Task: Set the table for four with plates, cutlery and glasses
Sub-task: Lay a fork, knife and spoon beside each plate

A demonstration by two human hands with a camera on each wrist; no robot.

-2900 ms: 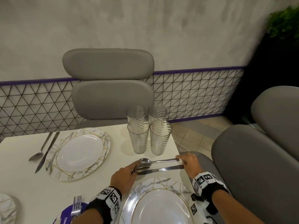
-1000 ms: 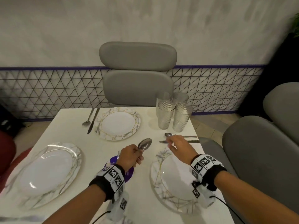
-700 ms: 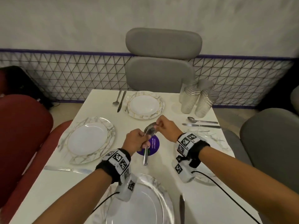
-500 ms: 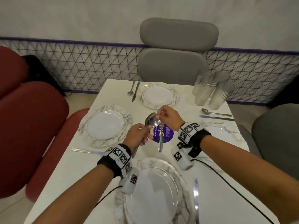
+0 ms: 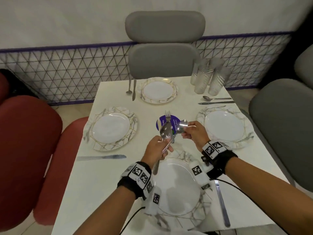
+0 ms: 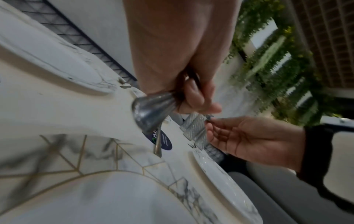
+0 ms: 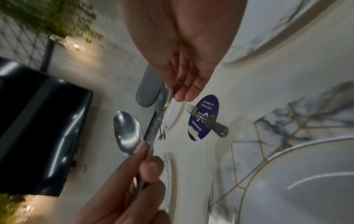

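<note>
Item: cutlery step, under way; four plates lying on the surface [image 5: 108, 180], glasses [image 5: 209, 78] clustered at the far right corner, not yet shared out. Left hand [image 5: 156, 148] is gripping a spoon [image 5: 166, 132] by its handle, bowl up, over the middle; right hand [image 5: 194, 132] is pinching a second spoon [image 5: 182, 126] by the bowl. Fork [image 5: 168, 116] is lying on the purple sticker. Far and right settings each showing spoon and knife; left and near settings showing a knife only, so the next move is likely calling for one spoon beside each. Against 0.5 s ago: the spoons are now parted, one per hand, where both hands were meeting at one bunch
</note>
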